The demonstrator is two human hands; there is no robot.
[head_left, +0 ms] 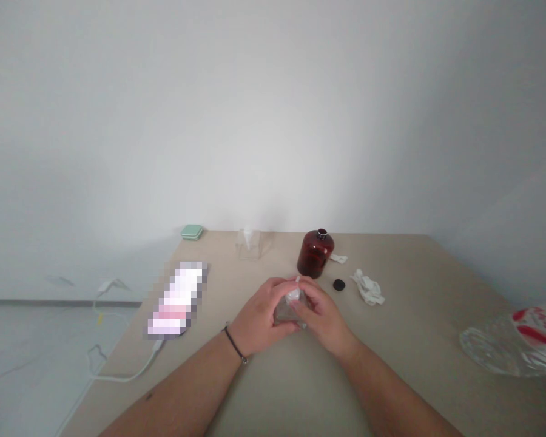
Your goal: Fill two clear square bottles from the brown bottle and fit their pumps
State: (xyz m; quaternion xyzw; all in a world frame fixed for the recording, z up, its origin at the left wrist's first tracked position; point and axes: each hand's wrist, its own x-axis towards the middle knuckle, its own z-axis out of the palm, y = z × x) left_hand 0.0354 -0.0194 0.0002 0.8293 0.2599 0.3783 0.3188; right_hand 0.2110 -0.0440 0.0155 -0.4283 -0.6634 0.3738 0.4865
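Just in front of the person, over the middle of the beige table (pixel 418 291), the left hand (pixel 259 317) and right hand (pixel 322 317) meet, both curled around a small clear container (pixel 291 308) pinched between their fingers, its whitish top poking up. Beyond the knuckles stands a dark red bottle (pixel 316 254), with a black cap (pixel 339 284) just beside it to the right.

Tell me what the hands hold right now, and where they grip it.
A small clear container: the left hand wraps its body, the right hand pinches its whitish top.
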